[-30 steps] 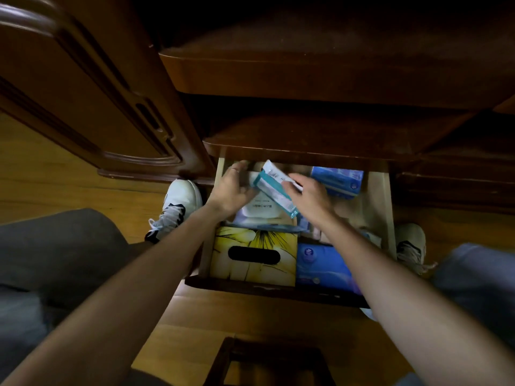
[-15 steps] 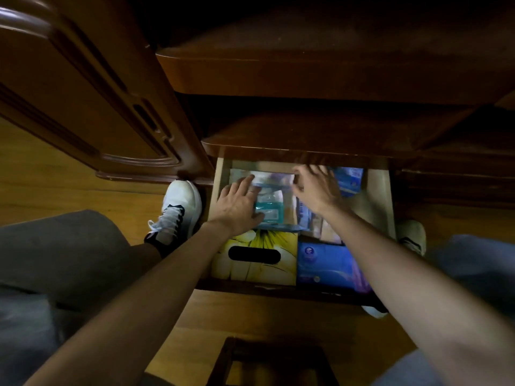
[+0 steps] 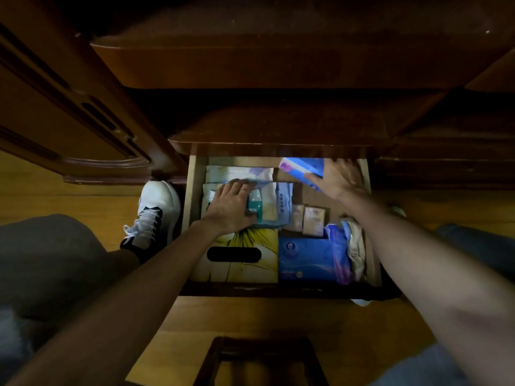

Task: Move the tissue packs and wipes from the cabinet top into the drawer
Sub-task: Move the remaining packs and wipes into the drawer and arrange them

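The open wooden drawer (image 3: 192, 196) holds several packs. My left hand (image 3: 231, 203) rests flat on a teal and white wipes pack (image 3: 255, 203) lying on a larger white pack (image 3: 274, 201). My right hand (image 3: 338, 179) grips a blue tissue pack (image 3: 303, 168) at the drawer's back right corner. A yellow tissue box (image 3: 242, 257) with a black slot fills the front left. A blue wipes pack (image 3: 305, 259) lies at the front right, with small beige packets (image 3: 313, 221) behind it.
The dark cabinet top (image 3: 278, 65) overhangs the drawer's back. A carved wooden door (image 3: 69, 107) stands at the left. My white shoe (image 3: 156, 210) is on the wood floor left of the drawer. A dark stool frame (image 3: 259, 360) sits below.
My left hand laid the teal wipes pack flat on the white pack and stays on it. My right hand moved off it to the back right and took hold of the blue tissue pack.
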Motion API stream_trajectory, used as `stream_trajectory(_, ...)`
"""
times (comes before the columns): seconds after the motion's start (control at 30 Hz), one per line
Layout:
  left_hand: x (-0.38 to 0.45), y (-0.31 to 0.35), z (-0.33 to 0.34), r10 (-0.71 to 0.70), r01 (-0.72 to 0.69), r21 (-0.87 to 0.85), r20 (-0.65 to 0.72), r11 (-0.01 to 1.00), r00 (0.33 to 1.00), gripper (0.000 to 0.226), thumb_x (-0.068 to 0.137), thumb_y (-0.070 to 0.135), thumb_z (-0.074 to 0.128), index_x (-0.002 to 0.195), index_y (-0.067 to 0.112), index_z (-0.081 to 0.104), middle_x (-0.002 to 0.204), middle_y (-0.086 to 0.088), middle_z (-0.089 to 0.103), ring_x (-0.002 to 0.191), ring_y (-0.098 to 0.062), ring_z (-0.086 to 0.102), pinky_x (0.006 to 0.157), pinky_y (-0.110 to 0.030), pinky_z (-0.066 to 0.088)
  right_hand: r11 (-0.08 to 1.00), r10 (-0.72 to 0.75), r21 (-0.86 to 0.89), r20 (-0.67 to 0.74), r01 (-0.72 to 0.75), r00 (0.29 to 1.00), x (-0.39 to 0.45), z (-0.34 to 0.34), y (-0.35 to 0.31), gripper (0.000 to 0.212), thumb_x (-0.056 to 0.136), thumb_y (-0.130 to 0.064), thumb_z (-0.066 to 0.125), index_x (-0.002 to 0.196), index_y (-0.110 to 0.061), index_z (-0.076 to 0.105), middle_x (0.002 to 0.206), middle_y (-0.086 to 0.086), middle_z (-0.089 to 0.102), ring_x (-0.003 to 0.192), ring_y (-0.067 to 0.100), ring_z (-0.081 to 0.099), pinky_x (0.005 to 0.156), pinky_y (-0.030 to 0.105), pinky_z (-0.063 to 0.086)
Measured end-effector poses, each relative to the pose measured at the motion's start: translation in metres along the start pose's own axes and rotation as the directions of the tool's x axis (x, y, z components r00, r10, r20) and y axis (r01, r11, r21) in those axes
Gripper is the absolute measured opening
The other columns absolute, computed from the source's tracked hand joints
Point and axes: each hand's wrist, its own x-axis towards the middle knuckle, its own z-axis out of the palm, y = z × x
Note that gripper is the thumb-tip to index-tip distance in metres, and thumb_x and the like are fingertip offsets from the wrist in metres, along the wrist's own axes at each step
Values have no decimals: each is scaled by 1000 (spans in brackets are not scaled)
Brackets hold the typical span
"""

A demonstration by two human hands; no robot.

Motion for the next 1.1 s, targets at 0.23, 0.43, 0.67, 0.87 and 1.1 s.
stream_trajectory(0.23,3,18,0,13,-12,19,-76,1000,997,89,82,58,64,154,23,26,157,-3,33,145,-26,24,119,-47,21,780,283,571,45,-257,958,-16,1,12,41,106,-37,39,141,-17,46,126,26,63,112,46,61,82,40,42)
stream_trajectory(0.43,-1,19,1,33,-32,13,-114,999,993,87,82,57,65,153,23,27,152,-4,37,142,-25,28,117,-46,25,774,359,564,-16,-289,933,-37,-3,-10,58,100,-50,45,139,-8,36,136,22,53,114,41,57,77,42,43)
stream_trajectory(0.67,-6,35,-6,306,-286,175,-99,942,947,68,89,47,62,149,25,41,157,-5,34,146,-27,23,121,-46,16,946,234,218,54,-240,971,-41,-5,-11,70,100,-49,47,158,-23,18,161,22,19,133,45,43,96,48,45)
stream_trajectory(0.87,17,99,10,527,-540,463,171,702,832,45,101,20,49,146,19,49,160,-10,34,152,-34,19,122,-54,17,987,157,-19,4,-157,988,-54,-11,-2,66,100,-50,48,152,-14,30,160,21,17,130,42,46,103,44,42)
stream_trajectory(1.1,29,112,22,324,-370,488,179,790,929,51,106,27,32,155,11,32,165,-12,23,154,-32,8,122,-59,-2,995,103,-14,4,-103,995,-55,-14,0,59,102,-48,43,150,-16,31,153,17,34,133,37,39,93,46,46)
